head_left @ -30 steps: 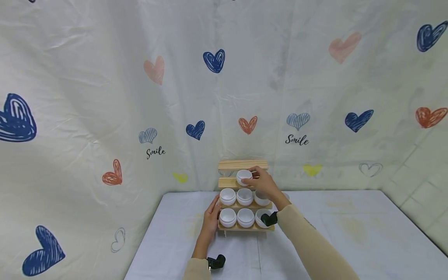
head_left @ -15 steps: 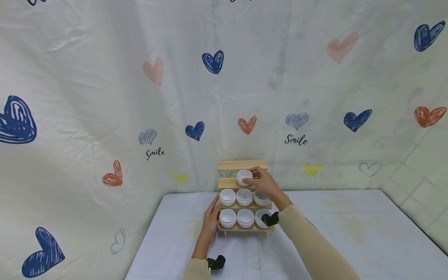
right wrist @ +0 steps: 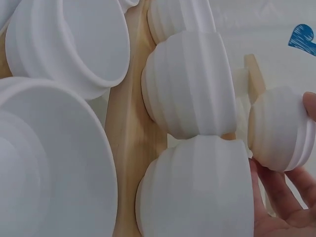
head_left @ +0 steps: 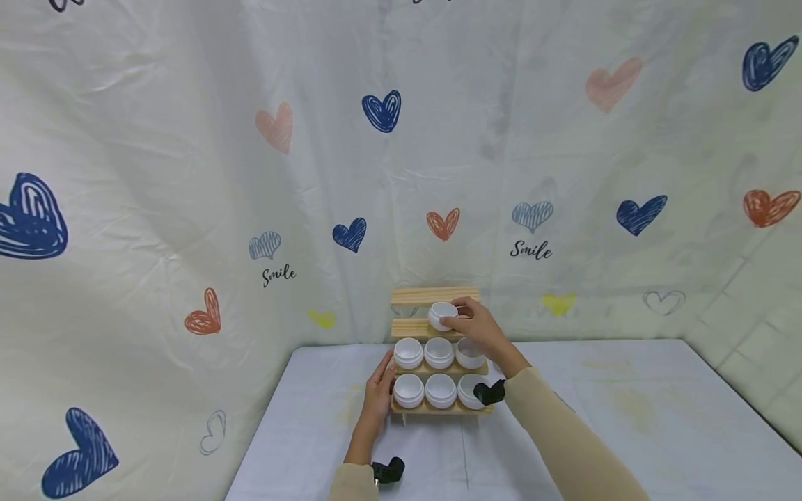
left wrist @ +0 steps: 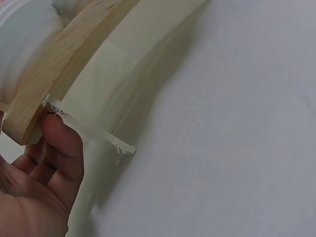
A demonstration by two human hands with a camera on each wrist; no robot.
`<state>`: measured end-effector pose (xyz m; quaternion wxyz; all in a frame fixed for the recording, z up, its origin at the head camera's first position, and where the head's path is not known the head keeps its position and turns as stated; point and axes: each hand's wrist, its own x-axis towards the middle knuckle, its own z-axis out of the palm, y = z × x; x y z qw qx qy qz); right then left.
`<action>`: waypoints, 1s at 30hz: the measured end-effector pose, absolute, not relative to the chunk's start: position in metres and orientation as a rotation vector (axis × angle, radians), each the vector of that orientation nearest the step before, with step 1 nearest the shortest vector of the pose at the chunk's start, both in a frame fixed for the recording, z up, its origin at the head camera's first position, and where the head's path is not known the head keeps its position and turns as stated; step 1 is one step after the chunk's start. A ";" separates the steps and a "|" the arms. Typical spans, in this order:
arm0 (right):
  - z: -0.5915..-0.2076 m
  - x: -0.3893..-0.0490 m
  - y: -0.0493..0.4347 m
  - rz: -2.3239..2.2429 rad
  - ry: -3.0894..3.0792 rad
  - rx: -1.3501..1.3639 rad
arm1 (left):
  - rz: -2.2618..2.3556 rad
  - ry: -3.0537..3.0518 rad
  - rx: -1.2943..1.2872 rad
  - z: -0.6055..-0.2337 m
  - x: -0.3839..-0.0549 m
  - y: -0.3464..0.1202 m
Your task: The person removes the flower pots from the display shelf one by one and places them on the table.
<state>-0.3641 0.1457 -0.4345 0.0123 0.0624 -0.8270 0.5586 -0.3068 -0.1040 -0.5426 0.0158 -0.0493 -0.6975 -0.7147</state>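
Observation:
A tiered wooden rack [head_left: 435, 296] stands on the table, its two lower tiers each carrying a row of small white bowls [head_left: 438, 353]. My left hand [head_left: 378, 398] grips the rack's left side. In the left wrist view the thumb of that hand [left wrist: 61, 163] presses under the end of a wooden board [left wrist: 64, 59], by a clear leg. My right hand [head_left: 482, 327] holds another white bowl [head_left: 443, 316] by its side at the third tier. Seen from the right wrist, fingers [right wrist: 279, 190] lie around this bowl [right wrist: 279, 131]; whether its base touches the board is unclear.
The table has a white cloth [head_left: 601, 417]. Right behind the rack hangs a pale curtain [head_left: 438, 160] printed with hearts. The top board holds no bowl. My right forearm [head_left: 564, 431] passes close to the bowls at the rack's right end.
My right hand has shifted slightly to the right with the bowl along the third tier. The left hand keeps its grip on the rack.

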 end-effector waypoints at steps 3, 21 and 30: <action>-0.436 -0.365 0.149 1.775 -2.561 0.199 | -2.231 -2.175 -0.145 -0.543 -0.307 -0.104; -0.431 -0.364 0.162 1.988 -2.433 0.172 | -2.212 -2.192 -0.165 -0.545 -0.308 -0.105; -0.435 -0.350 0.176 1.883 -2.402 0.234 | -2.195 -2.189 -0.170 -0.542 -0.305 -0.104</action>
